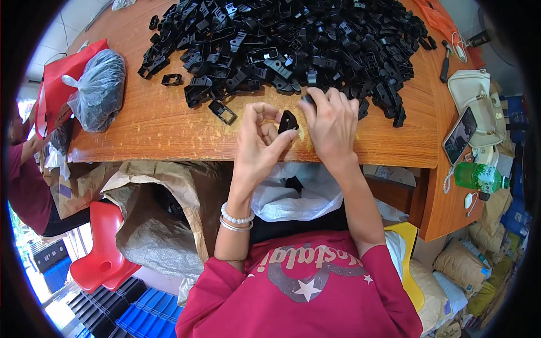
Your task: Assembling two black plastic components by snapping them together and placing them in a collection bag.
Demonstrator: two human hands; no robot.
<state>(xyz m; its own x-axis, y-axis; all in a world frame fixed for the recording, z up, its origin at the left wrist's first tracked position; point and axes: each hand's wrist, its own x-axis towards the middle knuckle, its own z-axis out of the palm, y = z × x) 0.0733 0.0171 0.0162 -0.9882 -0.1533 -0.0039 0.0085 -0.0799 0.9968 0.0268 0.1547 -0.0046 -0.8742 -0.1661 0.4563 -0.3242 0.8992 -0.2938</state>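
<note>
One small black clip point(288, 121) sits pinched between thumb and fingertips of the left hand point(258, 142), held over the near edge of the table point(152, 127). It looks light, stiff and smooth, best gripped by its outer edges. The right hand point(332, 127) reaches into the pile point(293, 42), fingers curled on another piece.

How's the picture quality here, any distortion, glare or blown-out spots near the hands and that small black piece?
Head view: strong fisheye, the wooden table edge bows and a black rim frames the picture. Left hand, right hand and the small black piece look sharp and evenly lit. The lower left corner is blown out by daylight; the white bag is bright.
</note>
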